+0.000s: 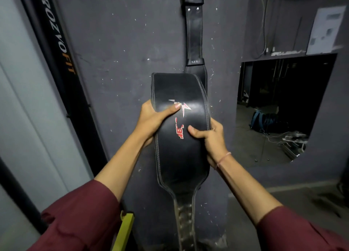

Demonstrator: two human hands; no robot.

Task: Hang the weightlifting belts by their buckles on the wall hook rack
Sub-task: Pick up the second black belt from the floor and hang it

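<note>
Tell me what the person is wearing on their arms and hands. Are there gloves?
No gloves: the left hand and the right hand are both bare. Each arm has a dark red cloth sleeve, the left sleeve and the right sleeve, ending short so the forearms show. A thin pinkish thread band goes round the right wrist. No watch shows.

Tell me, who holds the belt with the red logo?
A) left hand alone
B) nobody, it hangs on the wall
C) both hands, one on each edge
C: the left hand and the right hand each grip one side edge of the belt with the red logo.
</note>
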